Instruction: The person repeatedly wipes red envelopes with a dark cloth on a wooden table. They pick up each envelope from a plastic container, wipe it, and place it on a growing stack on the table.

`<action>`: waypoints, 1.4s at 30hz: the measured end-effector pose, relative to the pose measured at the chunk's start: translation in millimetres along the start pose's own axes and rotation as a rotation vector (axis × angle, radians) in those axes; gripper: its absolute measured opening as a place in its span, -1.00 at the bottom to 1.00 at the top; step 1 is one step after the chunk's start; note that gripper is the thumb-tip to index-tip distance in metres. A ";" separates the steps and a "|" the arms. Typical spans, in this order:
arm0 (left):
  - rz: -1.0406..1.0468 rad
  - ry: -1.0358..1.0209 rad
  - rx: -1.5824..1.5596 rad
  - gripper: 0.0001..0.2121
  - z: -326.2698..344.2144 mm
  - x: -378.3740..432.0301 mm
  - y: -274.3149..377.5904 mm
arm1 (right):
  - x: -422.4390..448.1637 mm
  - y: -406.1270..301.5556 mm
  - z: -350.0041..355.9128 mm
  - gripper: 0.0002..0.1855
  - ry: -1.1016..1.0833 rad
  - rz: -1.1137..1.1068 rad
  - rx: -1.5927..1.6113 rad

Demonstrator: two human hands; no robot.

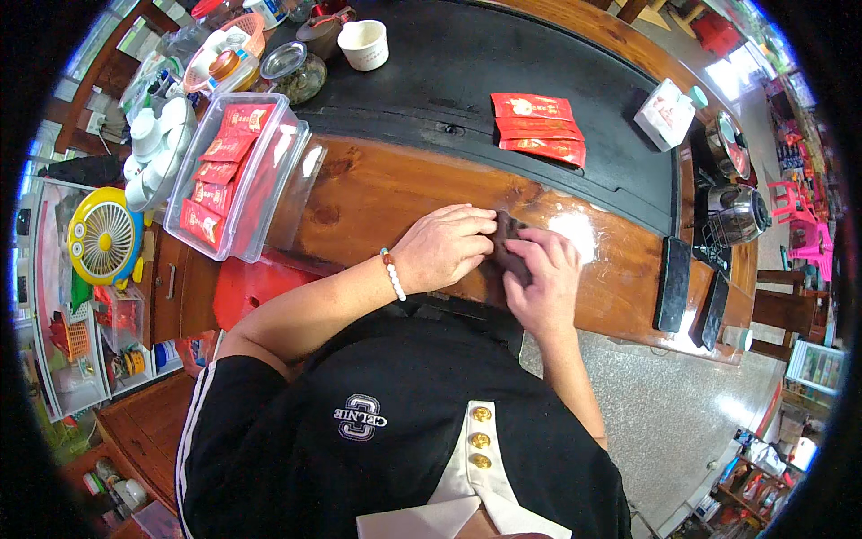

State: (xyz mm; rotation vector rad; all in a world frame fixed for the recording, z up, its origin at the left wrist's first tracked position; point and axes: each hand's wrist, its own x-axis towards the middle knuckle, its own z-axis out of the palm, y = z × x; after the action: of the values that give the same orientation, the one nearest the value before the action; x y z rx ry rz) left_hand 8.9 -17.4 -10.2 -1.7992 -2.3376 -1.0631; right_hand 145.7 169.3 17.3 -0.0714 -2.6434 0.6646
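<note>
A dark brown cloth (510, 255) lies bunched on the glossy wooden front of the table (404, 182), between my two hands. My left hand (448, 246), with a beaded bracelet at its wrist, pinches the cloth's left edge with its fingertips. From the other side, my right hand (549, 273) presses and grips the folded cloth, slightly blurred. Ahead of the hands, several red packets (539, 129) lie in an overlapping row on the black tray surface (438, 74). Left of my left hand stands a transparent plastic box (259, 229) holding more red packets (217, 172).
At the back left stand a white paper cup (363, 45), a glass jar (294, 74) and a pile of white cups (155, 148). Two black phone-like slabs (672, 284) lie at the right. Beyond them are a tissue pack (665, 114) and a kettle (735, 212).
</note>
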 end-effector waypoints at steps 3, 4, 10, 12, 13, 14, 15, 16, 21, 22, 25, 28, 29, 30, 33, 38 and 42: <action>0.009 0.041 -0.047 -0.86 -1.5 -0.4 3.5 | -18.8 25.5 -15.9 -0.61 0.048 0.094 0.024; 0.005 0.044 -0.052 -0.86 0.5 -1.1 2.3 | -24.8 36.0 -22.5 -0.63 0.055 0.100 -0.008; 0.003 0.045 -0.042 -0.86 0.3 -0.2 3.2 | -34.1 56.4 -41.8 -0.67 0.206 0.297 0.202; -0.002 0.043 -0.041 -0.86 0.4 0.4 4.0 | -28.8 53.7 -38.9 -0.65 0.345 0.374 0.351; -0.008 0.045 -0.041 -0.87 0.6 1.2 4.8 | -25.8 48.6 -35.9 -0.64 0.305 0.307 0.316; -0.013 0.047 -0.042 -0.87 0.8 1.8 5.6 | -22.3 39.9 -32.1 -0.63 0.265 0.241 0.281; -0.007 0.047 -0.039 -0.87 0.0 1.9 5.7 | -19.3 31.2 -28.4 -0.62 0.228 0.172 0.250; 0.000 0.049 -0.037 -0.86 -0.5 1.8 5.3 | -18.2 23.2 -27.3 -0.60 0.083 0.100 0.145; -0.004 0.028 -0.016 -0.86 -0.6 0.1 3.9 | -26.8 39.0 -37.7 -0.66 -0.007 0.117 -0.020; -0.004 0.033 -0.018 -0.86 -0.5 0.7 4.3 | -29.1 47.7 -40.1 -0.68 0.016 0.131 -0.067; -0.013 0.004 -0.001 -0.87 -6.1 9.6 11.2 | -36.6 65.1 -40.5 -0.66 0.141 0.209 -0.023; 0.126 -0.031 -0.017 -0.87 -5.9 31.8 21.4 | -36.4 69.8 -36.9 -0.64 0.266 0.252 0.067; 0.198 -0.039 -0.030 -0.87 -0.7 41.3 25.4 | -37.2 69.7 -36.5 -0.63 0.266 0.253 0.064; 0.284 -0.069 -0.022 -0.88 6.2 50.1 30.1 | -38.0 69.6 -36.4 -0.62 0.269 0.256 0.059; 0.445 -0.233 0.131 -0.85 22.4 71.1 42.6 | -37.0 69.8 -37.1 -0.60 0.267 0.237 0.060; 0.413 -0.371 0.230 -0.83 17.4 106.0 14.2 | -37.5 68.6 -38.6 -0.59 0.264 0.235 0.053; 0.233 -0.348 0.146 -0.70 -8.6 96.2 -21.8 | -37.9 68.1 -38.4 -0.59 0.268 0.239 0.050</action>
State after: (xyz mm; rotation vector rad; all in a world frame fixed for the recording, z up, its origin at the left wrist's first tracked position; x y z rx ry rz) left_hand -45.9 57.9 23.3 -2.2784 -2.2189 -0.5733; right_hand 192.4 241.0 2.2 -0.4370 -2.3790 0.7416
